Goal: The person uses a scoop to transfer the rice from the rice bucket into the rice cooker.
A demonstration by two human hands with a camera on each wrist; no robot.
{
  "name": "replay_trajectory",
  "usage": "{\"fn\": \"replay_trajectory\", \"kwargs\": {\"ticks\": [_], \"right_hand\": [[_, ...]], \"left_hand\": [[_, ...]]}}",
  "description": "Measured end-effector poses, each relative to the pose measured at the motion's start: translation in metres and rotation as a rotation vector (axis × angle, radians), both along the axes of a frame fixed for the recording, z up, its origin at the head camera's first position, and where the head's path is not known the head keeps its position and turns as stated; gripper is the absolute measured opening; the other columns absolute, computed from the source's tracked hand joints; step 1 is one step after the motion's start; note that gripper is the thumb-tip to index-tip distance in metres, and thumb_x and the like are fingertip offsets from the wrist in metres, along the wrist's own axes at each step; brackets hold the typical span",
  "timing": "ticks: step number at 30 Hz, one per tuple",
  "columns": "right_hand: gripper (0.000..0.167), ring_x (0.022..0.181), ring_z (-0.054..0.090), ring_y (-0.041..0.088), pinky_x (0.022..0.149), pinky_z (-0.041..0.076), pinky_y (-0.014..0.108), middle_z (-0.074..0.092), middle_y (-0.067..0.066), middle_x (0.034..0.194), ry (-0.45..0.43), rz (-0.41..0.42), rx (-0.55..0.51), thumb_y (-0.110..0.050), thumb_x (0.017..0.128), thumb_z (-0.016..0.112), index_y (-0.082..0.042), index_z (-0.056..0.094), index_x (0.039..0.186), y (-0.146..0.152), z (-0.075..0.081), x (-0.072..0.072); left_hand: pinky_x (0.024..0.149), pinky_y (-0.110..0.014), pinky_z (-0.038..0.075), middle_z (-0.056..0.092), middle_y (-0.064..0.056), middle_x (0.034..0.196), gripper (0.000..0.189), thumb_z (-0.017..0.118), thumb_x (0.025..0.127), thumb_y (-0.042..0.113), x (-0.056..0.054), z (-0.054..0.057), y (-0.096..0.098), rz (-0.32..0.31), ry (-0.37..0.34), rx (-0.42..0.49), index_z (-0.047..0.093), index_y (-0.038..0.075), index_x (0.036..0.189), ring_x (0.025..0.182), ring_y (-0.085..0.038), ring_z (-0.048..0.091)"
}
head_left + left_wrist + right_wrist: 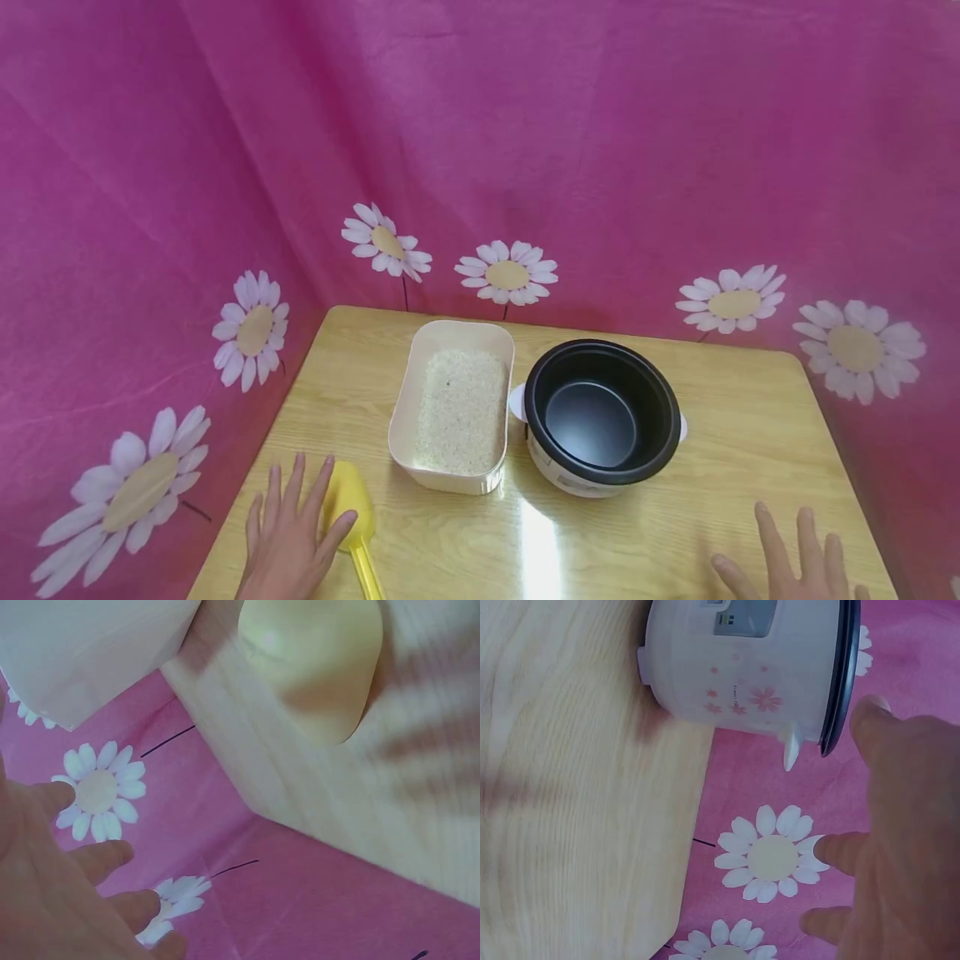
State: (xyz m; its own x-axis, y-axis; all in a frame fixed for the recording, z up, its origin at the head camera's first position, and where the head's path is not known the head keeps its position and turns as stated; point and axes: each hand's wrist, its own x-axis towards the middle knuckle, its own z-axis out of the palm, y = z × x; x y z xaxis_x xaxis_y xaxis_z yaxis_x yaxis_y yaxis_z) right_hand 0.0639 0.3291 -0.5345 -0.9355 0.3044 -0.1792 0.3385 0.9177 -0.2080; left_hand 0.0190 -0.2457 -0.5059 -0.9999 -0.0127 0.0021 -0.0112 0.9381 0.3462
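My left hand (288, 533) is spread over the front left of the table, fingers straight, beside and partly above a yellow scoop (352, 500). Its handle points toward the front edge. At the lower right, my right hand (798, 567) is spread with nothing in it, partly cut off by the frame. A pale rectangular tub (401, 417) stands mid-table with a layer of rice-like grain (461, 408) in it. Just right of the tub is a white rice cooker (742, 682) with a bare black inner pot (592, 421) and no lid on.
The wooden table (738, 433) has rounded far corners. A pink cloth (600, 150) printed with white daisies hangs behind it and along its sides. Light glares off the tabletop in front of the cooker.
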Motion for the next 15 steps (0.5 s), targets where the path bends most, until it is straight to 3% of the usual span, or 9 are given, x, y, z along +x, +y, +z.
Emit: {"fn": "replay_trajectory", "kwargs": {"ticks": [6,11,15], "right_hand": [[0.1,0.149,-0.002,0.066,0.103,0.013,0.086,-0.01,0.035,0.166,0.001,0.013,-0.018,-0.076,0.096,0.045,-0.016,0.008,0.166,-0.007,0.002,-0.002],[0.1,0.15,0.0,0.066,0.103,0.014,0.086,-0.008,0.035,0.167,-0.01,-0.001,-0.023,-0.077,0.096,0.044,-0.015,0.01,0.166,-0.009,0.001,-0.006],[0.097,0.148,0.01,0.067,0.101,0.021,0.085,-0.003,0.036,0.167,0.044,0.03,-0.007,-0.074,0.096,0.047,-0.017,0.012,0.166,-0.01,-0.003,-0.008]], "left_hand": [[0.111,-0.081,0.017,0.021,-0.031,0.167,0.075,0.053,0.103,0.055,0.01,-0.011,-0.001,0.038,-0.089,0.027,0.028,0.019,0.163,0.153,-0.061,0.012],[0.109,-0.082,0.022,0.023,-0.032,0.166,0.075,0.052,0.103,0.057,0.017,-0.018,-0.001,0.046,-0.109,0.038,0.03,0.017,0.162,0.151,-0.063,0.016],[0.105,-0.085,0.028,0.026,-0.033,0.165,0.077,0.055,0.101,0.057,0.02,-0.022,-0.001,0.064,-0.132,0.033,0.032,0.014,0.161,0.149,-0.064,0.019]]}}
